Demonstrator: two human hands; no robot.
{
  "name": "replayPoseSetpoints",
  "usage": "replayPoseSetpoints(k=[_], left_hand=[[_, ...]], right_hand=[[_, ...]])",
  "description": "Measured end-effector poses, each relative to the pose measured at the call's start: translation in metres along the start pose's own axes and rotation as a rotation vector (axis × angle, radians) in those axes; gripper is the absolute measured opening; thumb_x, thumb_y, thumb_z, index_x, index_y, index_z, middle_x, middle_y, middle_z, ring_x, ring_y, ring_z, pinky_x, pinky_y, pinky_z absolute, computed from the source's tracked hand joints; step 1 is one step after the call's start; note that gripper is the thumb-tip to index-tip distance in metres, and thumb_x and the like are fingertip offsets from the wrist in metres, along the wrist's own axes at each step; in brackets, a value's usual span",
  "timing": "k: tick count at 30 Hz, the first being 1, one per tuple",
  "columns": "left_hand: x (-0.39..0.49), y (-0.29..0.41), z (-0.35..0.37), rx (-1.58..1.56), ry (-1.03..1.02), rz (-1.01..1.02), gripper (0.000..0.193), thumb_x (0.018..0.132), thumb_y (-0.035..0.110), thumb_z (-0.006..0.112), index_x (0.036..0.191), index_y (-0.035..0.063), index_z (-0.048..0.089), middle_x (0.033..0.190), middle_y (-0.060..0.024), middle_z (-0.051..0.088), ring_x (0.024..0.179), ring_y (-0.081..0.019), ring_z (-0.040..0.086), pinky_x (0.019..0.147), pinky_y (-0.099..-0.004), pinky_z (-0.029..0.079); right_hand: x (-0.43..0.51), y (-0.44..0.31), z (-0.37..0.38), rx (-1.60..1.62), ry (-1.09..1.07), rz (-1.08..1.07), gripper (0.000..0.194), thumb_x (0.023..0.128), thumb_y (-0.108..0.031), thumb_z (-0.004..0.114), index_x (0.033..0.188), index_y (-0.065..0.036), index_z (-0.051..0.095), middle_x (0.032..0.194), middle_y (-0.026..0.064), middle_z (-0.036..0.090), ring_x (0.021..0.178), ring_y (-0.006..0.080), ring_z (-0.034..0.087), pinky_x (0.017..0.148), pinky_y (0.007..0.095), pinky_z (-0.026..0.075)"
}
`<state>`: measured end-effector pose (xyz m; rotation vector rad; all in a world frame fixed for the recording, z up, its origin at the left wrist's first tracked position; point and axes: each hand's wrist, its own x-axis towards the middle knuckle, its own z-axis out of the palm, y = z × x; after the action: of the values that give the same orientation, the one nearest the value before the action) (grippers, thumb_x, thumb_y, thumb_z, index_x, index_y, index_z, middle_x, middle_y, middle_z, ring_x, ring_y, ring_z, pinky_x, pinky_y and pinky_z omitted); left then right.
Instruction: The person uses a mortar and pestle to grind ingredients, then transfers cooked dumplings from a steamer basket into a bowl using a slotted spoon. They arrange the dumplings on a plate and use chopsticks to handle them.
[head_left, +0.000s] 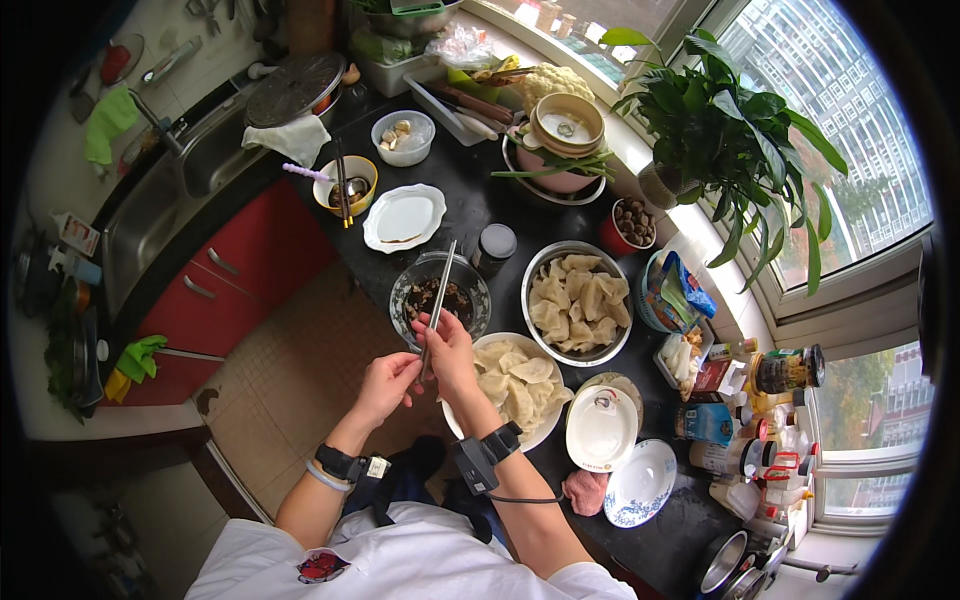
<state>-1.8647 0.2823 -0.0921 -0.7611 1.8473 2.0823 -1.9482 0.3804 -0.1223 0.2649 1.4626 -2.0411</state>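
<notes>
My right hand (448, 349) grips a pair of slim metal chopsticks (442, 289), which slant up over a glass bowl (401, 289) of dark sauce with chopped bits. At their lower end, the fingertips of my left hand (388, 384) pinch the chopsticks. Beneath my right wrist stands a white bowl heaped with boiled dumplings (521, 379); my forearm hides part of it. More dumplings (579, 300) fill a steel bowl (527, 330) farther right. A dark jar with a grey lid (495, 244) stands just behind the glass bowl.
A scalloped white plate (405, 217) and a yellow-rimmed bowl (367, 171) with wooden chopsticks sit at the far left. White plates (602, 427) and a pink cloth (585, 491) lie to the right. Bottles and jars (739, 454) crowd the windowsill side, below a potted plant (720, 135).
</notes>
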Motion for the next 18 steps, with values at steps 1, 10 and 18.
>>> replayPoseSetpoints(k=[1,10,18], left_hand=[[0.002,-0.001,0.002,-0.025,0.001,-0.013,0.021,0.098,0.016,0.054,0.103,-0.0015,0.065,0.079,-0.0017,0.063,0.063,-0.0077,0.059,0.046,-0.0187,0.045],[0.002,0.005,0.01,0.264,0.063,-0.008,0.025,0.094,0.022,0.062,0.097,-0.0016,0.067,0.082,-0.004,0.067,0.066,-0.0078,0.061,0.05,-0.0223,0.051],[-0.007,0.003,0.006,0.079,0.01,0.003,0.031,0.098,0.023,0.056,0.108,-0.0049,0.063,0.094,-0.0087,0.067,0.077,-0.0142,0.067,0.064,-0.0278,0.058]], right_hand=[[0.002,0.002,0.0,-0.054,0.0,-0.002,0.042,0.094,0.003,0.049,0.135,0.004,0.04,0.127,0.0143,0.056,0.116,0.0195,0.057,0.093,0.0296,0.048],[-0.016,-0.001,-0.013,-0.073,0.038,-0.135,0.056,0.086,0.007,0.051,0.14,0.005,0.037,0.142,0.0189,0.044,0.132,0.026,0.043,0.109,0.0344,0.035],[-0.036,0.007,-0.02,-0.351,0.017,-0.2,0.054,0.085,0.002,0.059,0.136,0.004,0.043,0.135,0.0142,0.049,0.122,0.0178,0.048,0.101,0.0298,0.038]])
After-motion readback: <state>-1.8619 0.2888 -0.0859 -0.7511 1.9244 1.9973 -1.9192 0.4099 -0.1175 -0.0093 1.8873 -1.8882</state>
